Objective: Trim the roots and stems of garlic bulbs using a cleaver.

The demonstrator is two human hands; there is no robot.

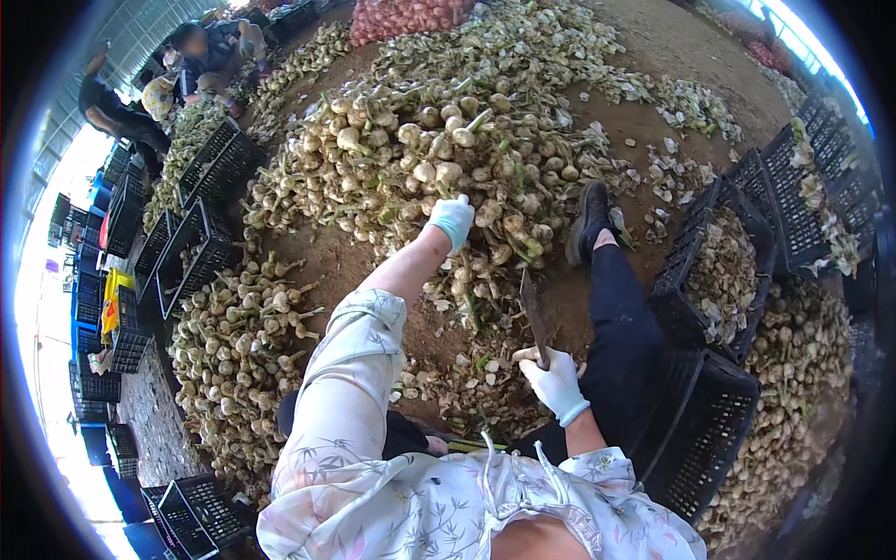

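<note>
In front of me lies a large heap of garlic bulbs [336, 164] with stems attached. My left hand [453, 218], in a white glove, reaches to the heap's near edge. Its fingers are curled beside a garlic bulb [448, 172]; whether they grip a stem is hidden. My right hand [556, 385], also gloved, is closed around a knife [532, 308] whose dark blade points away from me. Below the blade, cut stems and skins [483, 381] are scattered on the ground between my legs.
More garlic bulbs [231, 357] lie at my left. On my right stand a black plastic crate [672, 259] holding dry skins and another black crate [700, 427]. A red mesh sack [409, 19] sits behind the heap. Another person [210, 59] crouches at the far left, near black crates [220, 164].
</note>
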